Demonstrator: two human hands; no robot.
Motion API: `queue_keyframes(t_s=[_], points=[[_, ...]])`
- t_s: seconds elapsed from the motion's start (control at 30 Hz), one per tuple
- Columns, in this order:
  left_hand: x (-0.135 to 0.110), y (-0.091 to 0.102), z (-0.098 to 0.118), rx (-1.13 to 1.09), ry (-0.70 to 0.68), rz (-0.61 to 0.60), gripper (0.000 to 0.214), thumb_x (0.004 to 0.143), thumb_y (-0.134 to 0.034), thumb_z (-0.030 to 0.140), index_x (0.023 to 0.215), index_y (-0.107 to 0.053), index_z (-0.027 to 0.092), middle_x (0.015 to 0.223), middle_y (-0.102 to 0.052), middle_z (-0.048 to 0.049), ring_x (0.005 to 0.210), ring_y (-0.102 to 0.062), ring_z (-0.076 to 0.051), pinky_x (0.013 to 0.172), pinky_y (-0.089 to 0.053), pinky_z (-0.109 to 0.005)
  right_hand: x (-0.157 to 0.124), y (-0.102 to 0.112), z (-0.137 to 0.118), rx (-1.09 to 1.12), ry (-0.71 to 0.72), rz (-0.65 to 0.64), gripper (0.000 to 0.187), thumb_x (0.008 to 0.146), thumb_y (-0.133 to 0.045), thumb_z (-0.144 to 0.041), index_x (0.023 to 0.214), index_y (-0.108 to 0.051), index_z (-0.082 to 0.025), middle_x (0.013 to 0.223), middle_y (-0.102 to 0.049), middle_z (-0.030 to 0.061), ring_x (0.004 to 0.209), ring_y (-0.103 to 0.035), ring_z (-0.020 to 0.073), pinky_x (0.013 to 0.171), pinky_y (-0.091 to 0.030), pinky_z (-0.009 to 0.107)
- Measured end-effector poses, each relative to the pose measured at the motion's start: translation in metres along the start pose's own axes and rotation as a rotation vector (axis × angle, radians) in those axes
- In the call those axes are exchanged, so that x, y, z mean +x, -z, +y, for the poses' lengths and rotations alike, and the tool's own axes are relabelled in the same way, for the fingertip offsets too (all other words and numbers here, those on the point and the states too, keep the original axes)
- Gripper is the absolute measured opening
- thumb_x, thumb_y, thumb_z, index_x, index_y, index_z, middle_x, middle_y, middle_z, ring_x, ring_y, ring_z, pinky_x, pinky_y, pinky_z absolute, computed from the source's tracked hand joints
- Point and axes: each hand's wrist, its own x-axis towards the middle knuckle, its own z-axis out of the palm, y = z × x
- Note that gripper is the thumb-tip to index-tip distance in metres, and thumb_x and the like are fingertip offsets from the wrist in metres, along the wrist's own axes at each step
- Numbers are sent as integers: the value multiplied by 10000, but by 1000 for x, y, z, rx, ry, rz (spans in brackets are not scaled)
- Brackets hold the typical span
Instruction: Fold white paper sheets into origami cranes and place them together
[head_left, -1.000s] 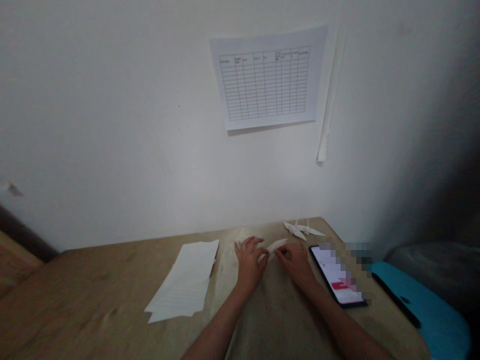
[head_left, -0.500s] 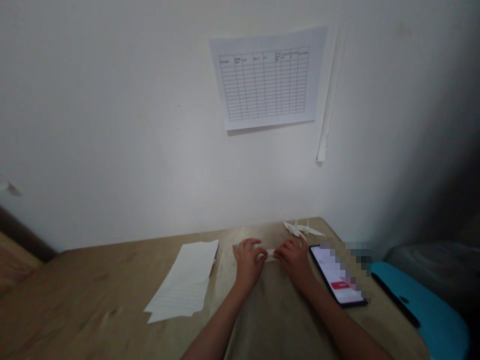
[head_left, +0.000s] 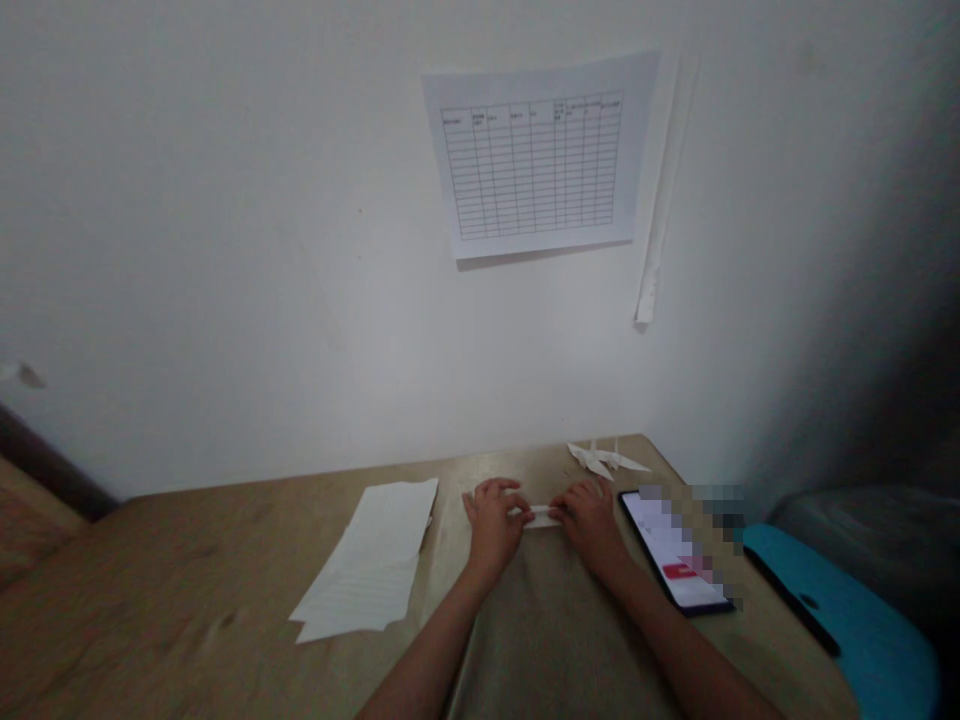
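Observation:
Between my two hands lies a small folded piece of white paper point(head_left: 542, 516), close to the tabletop. My left hand point(head_left: 496, 520) pinches its left end with thumb and index finger, the other fingers curved above. At the right end, my right hand point(head_left: 589, 518) holds the paper in a similar pinch. The fingertips cover both ends, so only the middle strip shows. Just behind my right hand are white folded paper cranes point(head_left: 604, 460). Left of my left hand rests a stack of lined white paper sheets point(head_left: 371, 560).
A phone point(head_left: 667, 555) with a lit screen, partly pixelated, lies right of my right arm on the wooden table point(head_left: 225, 560). Beyond the table's right edge is a blue rounded object point(head_left: 847, 620). A printed table sheet point(head_left: 544, 160) hangs on the wall behind.
My hands have moved slightly apart along the folded paper, so a little more of its middle shows. The other things on the table stay where they were.

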Motion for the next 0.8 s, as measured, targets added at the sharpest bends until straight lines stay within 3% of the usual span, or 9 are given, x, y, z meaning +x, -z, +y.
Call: queue_keyframes(t_s=[0.2, 0.43, 0.8], points=[[-2, 2, -1, 18, -24, 12, 69, 790, -798, 240, 771, -781, 305, 1263, -684, -3, 1295, -481, -306, 1166, -114, -726, -2, 0, 1, 28, 20, -26, 123, 938, -613, -286, 931, -735, -269, 965, -709, 31, 1070, -591, 255, 1155, -165, 570], [-1, -1, -2, -15, -65, -54, 86, 794, -810, 298, 872, -800, 333, 1262, -692, -8, 1273, -498, -298, 1178, -133, -698, -2, -2, 3, -10, 12, -56, 132, 947, -604, -277, 879, -715, -252, 947, -707, 19, 1053, -602, 240, 1147, -193, 568], [-1, 2, -1, 9, -69, -16, 86, 768, -833, 277, 748, -794, 352, 1239, -701, 27, 1303, -472, -294, 1170, -47, -735, -1, -2, 5, -92, -31, -10, 156, 927, -644, -303, 799, -689, -226, 893, -715, 33, 1004, -612, 256, 1130, -201, 561]])
